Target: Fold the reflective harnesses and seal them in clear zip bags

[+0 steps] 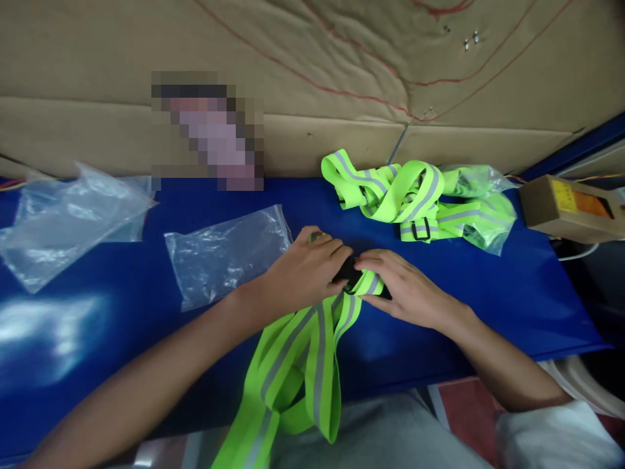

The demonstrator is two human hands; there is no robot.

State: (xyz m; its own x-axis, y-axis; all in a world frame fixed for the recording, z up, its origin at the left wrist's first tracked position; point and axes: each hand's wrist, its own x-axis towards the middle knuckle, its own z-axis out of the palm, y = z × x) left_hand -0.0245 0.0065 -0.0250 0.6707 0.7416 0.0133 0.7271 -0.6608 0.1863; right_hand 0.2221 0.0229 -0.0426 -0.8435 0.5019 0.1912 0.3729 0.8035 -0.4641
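Note:
Between my hands is a black buckle (348,272) on a neon yellow-green strap (319,352) with a grey stripe. My left hand (312,264) closes on the strap and buckle from the left, its fingers curled. From the right, my right hand (403,286) pinches a looped end of the same strap beside the buckle. The rest of this strap hangs in long folds over the table's near edge toward my lap. My fingers partly hide the buckle.
Clear plastic bags (224,257) lie on the blue table (415,352), with more bags (78,221) at the left. Another bundle of reflective straps (420,195), partly bagged, rests at the back right, beside a cardboard box (571,208). Cardboard panels (293,65) rise behind.

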